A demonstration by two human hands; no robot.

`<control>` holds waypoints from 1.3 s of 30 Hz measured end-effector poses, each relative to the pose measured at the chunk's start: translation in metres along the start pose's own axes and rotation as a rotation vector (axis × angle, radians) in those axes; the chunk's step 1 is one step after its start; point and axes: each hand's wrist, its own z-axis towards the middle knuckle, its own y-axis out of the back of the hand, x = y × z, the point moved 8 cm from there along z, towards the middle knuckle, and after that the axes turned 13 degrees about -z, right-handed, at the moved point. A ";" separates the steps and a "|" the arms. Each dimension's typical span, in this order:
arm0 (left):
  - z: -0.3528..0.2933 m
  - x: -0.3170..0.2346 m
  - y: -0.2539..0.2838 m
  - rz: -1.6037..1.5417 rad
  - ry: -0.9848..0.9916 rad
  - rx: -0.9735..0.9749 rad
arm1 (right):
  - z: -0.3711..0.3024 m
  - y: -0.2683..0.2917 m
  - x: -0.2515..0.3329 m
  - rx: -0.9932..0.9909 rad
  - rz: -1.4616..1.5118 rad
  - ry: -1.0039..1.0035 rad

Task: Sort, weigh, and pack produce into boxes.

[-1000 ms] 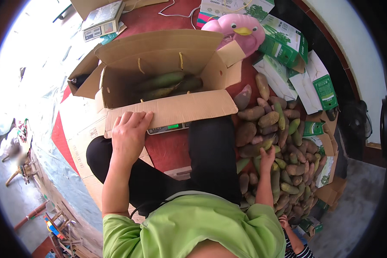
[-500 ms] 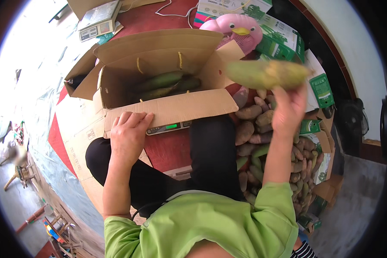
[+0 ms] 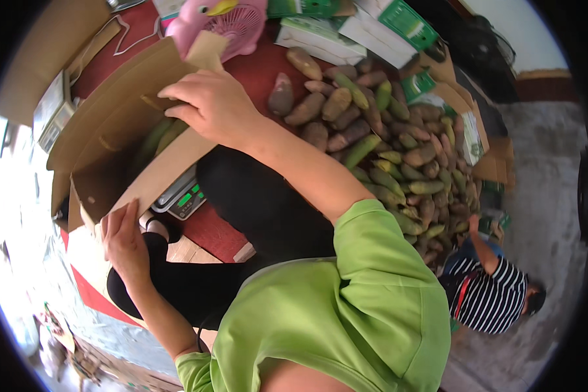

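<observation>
An open brown cardboard box (image 3: 98, 157) with tall flaps stands tilted across my view at the left. Inside it lie long green vegetable-like pieces (image 3: 170, 136), partly hidden by the near flap. My left hand (image 3: 125, 245) holds the near flap (image 3: 166, 173) at its left end, fingers hooked over the edge. Over the box's right end is my right hand (image 3: 209, 108), thumb and fingers apart, with nothing visible between them. Beneath the box, a scale (image 3: 184, 199) shows a lit green display.
A large heap of long green and brown pieces (image 3: 398, 157) spreads to the right. A pink bird-shaped fan (image 3: 232, 29) stands beyond the box, and another scale (image 3: 53, 111) at far left. Green-and-white cartons (image 3: 320, 39) lie behind. A person in a striped shirt (image 3: 490, 294) is at lower right.
My right hand has moved left from above the heap to the box, and the long green piece it held is no longer in it. The view has swung right, bringing the striped-shirted person into sight.
</observation>
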 end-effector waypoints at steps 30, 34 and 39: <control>0.006 -0.004 -0.011 0.072 0.006 -0.054 | -0.535 0.052 -0.277 -0.506 0.446 -2.121; 0.005 0.000 -0.008 0.078 0.031 -0.060 | -0.543 0.045 -0.286 -0.446 0.455 -2.132; 0.005 0.006 -0.008 0.081 0.107 -0.034 | -0.546 0.047 -0.296 -0.334 0.397 -2.162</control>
